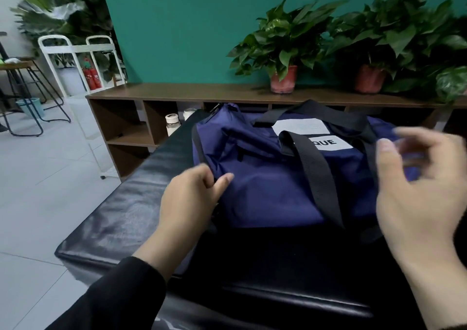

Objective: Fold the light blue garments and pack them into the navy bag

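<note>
Pinched by the left hand, the navy bag has black straps.

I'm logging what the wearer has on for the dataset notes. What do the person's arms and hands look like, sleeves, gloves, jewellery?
Both hands are bare, no gloves or rings visible. The left hand comes out of a long black sleeve ending at the wrist. The right hand is motion-blurred; its forearm shows bare, with only a dark scrap at the frame's bottom corner.

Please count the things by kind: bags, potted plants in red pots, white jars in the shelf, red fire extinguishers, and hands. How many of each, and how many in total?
Navy bag: 1
Potted plants: 2
White jars: 2
Fire extinguishers: 2
Hands, left hand and right hand: 2
Total: 9
</note>
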